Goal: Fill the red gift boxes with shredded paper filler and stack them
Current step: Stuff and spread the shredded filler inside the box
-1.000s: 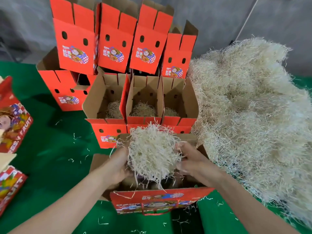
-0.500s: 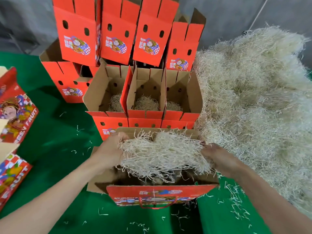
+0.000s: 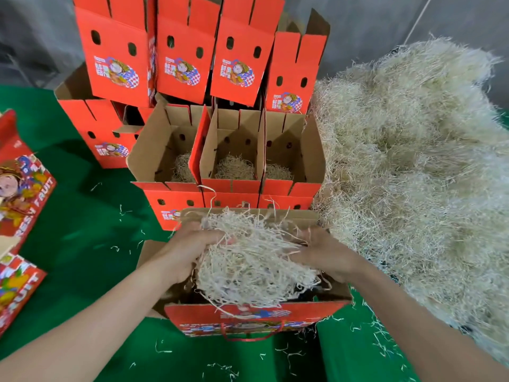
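at the far left edge lie two flat red printed cardboard boxes [image 3: 20, 194] with a cartoon figure and fruit lettering on them, one nearer than the other, on the green table cloth [image 3: 82, 244]. thin pale strands [image 3: 121, 209] are scattered over the cloth.

further in, at the back, stands a stack of upright red cardboard gift boxes [image 3: 181, 59] with oval holes and a round cartoon label, flaps up. a lower red box [image 3: 107, 139] sits at its left foot. in front of the stack is a row of three open red boxes [image 3: 234, 150], side by side and touching, their brown insides showing. each has a small nest of shredded paper [image 3: 234, 169] at the bottom.

nearest to me is one more open red gift box [image 3: 248, 317], its printed front panel and red cord handle [image 3: 248, 337] facing me. the left hand [image 3: 187, 252] reaches in from the left with fingers curled into a big pale wad of shredded paper filler [image 3: 253, 260], gripping it. the wad hangs over the box opening and its lower strands fall over the front edge. the right hand [image 3: 325, 255] is laid against the wad's right side, thumb up. its fingers are blurred and half buried in strands, so i cannot tell whether they close on it.

to the right, a large loose heap of the same pale filler [image 3: 413, 166] covers the table, touching the row of boxes.
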